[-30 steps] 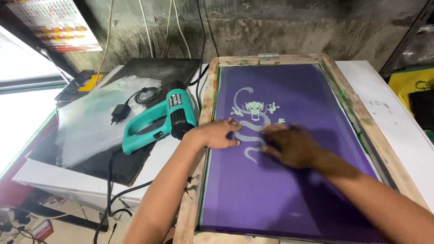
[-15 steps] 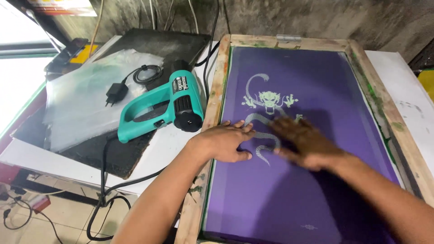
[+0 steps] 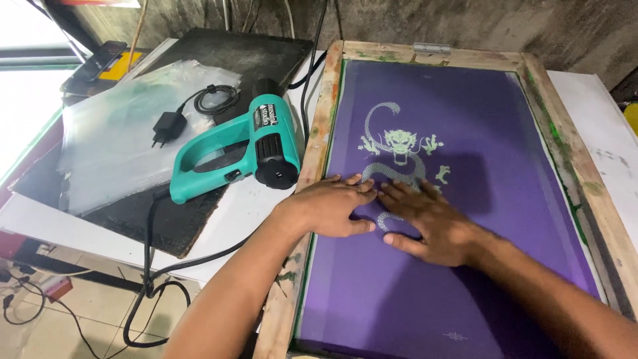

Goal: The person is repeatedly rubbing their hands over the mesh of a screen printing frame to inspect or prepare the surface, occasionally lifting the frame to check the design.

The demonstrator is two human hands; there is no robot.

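A wooden screen-printing frame [image 3: 318, 136] holds a purple mesh [image 3: 492, 153] with a pale dragon design [image 3: 399, 149]. My left hand [image 3: 330, 206] lies flat on the mesh near the frame's left rail, fingers spread toward the dragon's lower body. Beside it, my right hand [image 3: 432, 219] presses flat on the design's tail, fingertips almost touching those of the left hand. Neither hand holds anything.
A teal heat gun [image 3: 236, 149] with a black nozzle lies left of the frame, its black cord [image 3: 149, 266] trailing to the floor. Clear plastic sheets [image 3: 113, 139], a black plug adapter [image 3: 167, 126] and a dark board [image 3: 226, 56] sit further left. A concrete wall [image 3: 465, 23] stands behind.
Both hands slid down the mesh toward me and came closer together over the dragon's lower part. The view shifted nearer and leftward.
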